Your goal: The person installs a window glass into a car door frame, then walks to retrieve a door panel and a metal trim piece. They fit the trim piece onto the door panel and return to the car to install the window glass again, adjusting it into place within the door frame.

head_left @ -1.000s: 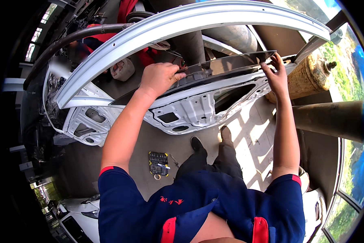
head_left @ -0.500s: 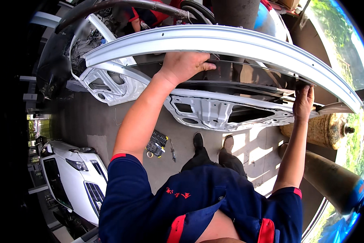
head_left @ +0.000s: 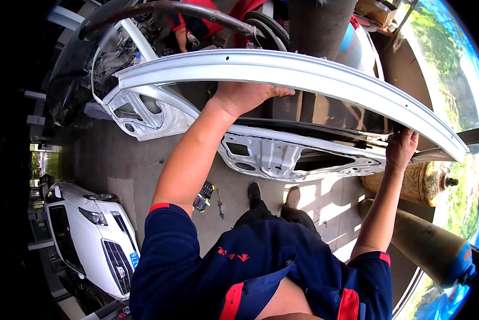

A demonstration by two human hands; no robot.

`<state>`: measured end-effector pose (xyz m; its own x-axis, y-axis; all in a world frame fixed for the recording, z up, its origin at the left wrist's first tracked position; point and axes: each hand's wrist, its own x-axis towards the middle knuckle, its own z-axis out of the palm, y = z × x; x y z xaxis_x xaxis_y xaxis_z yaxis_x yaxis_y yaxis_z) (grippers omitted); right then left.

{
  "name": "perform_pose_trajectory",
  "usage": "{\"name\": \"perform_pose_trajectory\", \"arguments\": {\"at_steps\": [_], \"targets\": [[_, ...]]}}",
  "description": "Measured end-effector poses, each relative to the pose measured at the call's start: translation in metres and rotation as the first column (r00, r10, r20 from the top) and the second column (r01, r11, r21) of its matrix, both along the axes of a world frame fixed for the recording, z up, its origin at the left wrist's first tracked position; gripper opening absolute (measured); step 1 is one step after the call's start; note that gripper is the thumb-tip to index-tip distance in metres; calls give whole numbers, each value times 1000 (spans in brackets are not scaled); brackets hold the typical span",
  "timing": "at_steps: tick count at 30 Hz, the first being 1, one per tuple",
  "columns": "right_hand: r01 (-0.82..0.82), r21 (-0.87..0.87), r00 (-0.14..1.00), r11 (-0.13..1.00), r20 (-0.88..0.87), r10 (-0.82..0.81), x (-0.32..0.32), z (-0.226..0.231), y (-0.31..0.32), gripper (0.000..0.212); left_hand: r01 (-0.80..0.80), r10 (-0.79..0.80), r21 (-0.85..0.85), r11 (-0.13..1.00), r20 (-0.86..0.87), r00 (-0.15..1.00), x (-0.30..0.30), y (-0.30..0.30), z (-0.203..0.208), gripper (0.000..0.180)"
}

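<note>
A bare white car door stands upright in front of me, with its curved window frame (head_left: 303,73) arching across the top and its perforated inner panel (head_left: 271,154) below. Dark tinted window glass (head_left: 325,111) shows in the opening. My left hand (head_left: 243,97) is closed on the glass just under the frame, thumb stretched to the right; the frame and glass hide its fingers. Farther right, my right hand (head_left: 401,147) grips the glass near its right end, fingertips up beneath the frame. The glass's upper edge is hidden from view.
Another white door panel (head_left: 143,114) stands behind at left, beside an opened-up car body. A tool case (head_left: 203,197) and a slim tool (head_left: 221,205) lie on the floor. A white car (head_left: 90,234) is parked left; gas cylinders (head_left: 431,242) lie right. A co-worker's arm (head_left: 181,38) shows at the back.
The glass's upper edge, seen below the frame before, is now behind it. Both hands sit closer under the frame and keep their hold. The whole view has shifted a little.
</note>
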<state>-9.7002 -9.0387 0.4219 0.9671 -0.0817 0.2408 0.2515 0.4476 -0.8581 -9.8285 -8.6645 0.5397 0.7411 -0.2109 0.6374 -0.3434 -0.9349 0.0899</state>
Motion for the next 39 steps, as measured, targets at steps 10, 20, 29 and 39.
{"name": "perform_pose_trajectory", "arguments": {"at_steps": [10, 20, 29, 39], "targets": [[31, -40, 997, 999, 71, -28, -9, 5, -2, 40, -127, 71, 408, 904, 149, 986, -16, -18, 19, 48], [58, 28, 987, 998, 148, -61, -27, 24, 0, 38, -173, 117, 356, 919, 174, 978, -44, -25, 21, 40], [88, 29, 977, 996, 190, -92, -38, 43, -19, 31, -199, 64, 341, 919, 368, 928, -58, -26, 37, 40], [249, 26, 940, 968, 235, -248, -62, 93, -9, 35, -126, -49, 344, 930, 457, 888, -72, -31, 71, 41]]}}
